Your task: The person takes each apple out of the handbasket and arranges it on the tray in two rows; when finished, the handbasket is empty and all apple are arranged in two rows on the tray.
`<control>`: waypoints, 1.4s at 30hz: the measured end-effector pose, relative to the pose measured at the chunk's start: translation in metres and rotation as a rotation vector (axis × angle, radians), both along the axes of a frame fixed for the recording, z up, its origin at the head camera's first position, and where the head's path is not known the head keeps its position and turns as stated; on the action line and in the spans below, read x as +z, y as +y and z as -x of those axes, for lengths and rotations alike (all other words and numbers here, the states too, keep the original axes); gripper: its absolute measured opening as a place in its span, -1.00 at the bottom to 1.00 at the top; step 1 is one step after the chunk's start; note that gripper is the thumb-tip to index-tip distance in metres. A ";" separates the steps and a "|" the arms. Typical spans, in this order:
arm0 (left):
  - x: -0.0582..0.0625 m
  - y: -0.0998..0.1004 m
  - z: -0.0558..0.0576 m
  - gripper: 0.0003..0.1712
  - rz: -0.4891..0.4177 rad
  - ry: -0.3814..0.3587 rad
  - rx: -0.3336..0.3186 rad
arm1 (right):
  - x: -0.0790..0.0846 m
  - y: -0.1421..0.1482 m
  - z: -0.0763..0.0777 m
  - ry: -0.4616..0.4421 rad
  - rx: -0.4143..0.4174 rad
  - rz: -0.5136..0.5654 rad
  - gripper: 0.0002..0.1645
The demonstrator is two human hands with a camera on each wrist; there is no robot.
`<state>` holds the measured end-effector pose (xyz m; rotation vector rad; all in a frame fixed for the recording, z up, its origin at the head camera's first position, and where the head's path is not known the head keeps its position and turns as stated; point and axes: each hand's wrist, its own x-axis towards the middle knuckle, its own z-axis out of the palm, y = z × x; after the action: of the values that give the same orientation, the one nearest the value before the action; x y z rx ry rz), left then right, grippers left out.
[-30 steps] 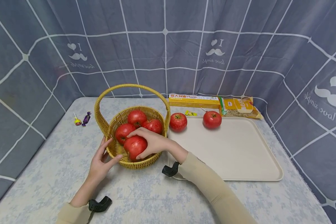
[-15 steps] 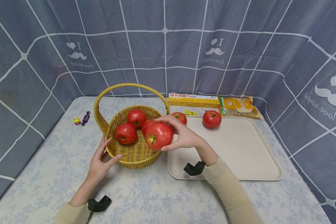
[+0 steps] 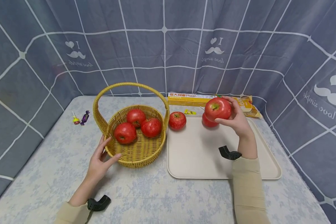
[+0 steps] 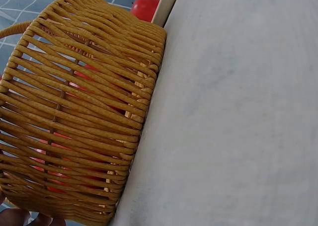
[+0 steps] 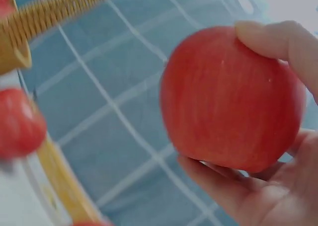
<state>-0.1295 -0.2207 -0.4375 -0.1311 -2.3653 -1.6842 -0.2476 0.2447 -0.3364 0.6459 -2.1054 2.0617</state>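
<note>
Hiding part of a second apple (image 3: 208, 123), the held apple (image 3: 218, 109) sits in the right hand's (image 3: 239, 121) grip above the tray (image 3: 196, 158), stem end facing the head view; the left hand (image 3: 98, 163), fingers spread, touches the basket (image 3: 140, 162).

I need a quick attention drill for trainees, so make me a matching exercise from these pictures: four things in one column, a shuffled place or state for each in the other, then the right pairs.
Things
1. Right hand
2. Left hand
3. Purple-wrapped candy
4. Tray

Places and states
A. Beige, to the right of the wicker basket in the head view
B. Thumb and fingers against the wicker basket's side
C. Holding a red apple in the air
D. Beside the lollipop on the tablecloth

Pairs: 1-C, 2-B, 3-D, 4-A
</note>
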 end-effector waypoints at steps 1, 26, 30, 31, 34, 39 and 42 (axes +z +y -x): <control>0.000 0.000 0.000 -0.17 0.001 -0.001 0.000 | -0.003 0.007 0.003 -0.024 -0.062 0.038 -0.07; 0.000 -0.001 0.000 -0.18 0.000 -0.004 0.000 | -0.104 0.051 0.054 -0.332 -1.006 0.041 -0.02; 0.001 -0.001 0.000 -0.18 0.003 -0.002 -0.005 | -0.111 0.053 0.055 -0.354 -1.036 0.062 -0.03; 0.001 -0.001 0.000 -0.18 0.003 -0.003 -0.006 | -0.113 0.054 0.055 -0.355 -1.040 0.068 -0.03; 0.001 -0.001 0.000 -0.18 0.005 -0.008 -0.004 | -0.117 0.057 0.057 -0.368 -1.046 0.083 -0.04; 0.001 -0.001 -0.001 -0.17 0.005 -0.009 -0.004 | -0.118 0.062 0.057 -0.434 -1.067 0.057 0.02; 0.001 -0.001 0.000 -0.17 0.005 -0.005 -0.004 | -0.114 0.064 0.056 -0.474 -1.065 0.047 0.03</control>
<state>-0.1290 -0.2214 -0.4370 -0.1330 -2.3743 -1.6822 -0.3037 0.3084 -0.4508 -0.8899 -1.8780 1.6426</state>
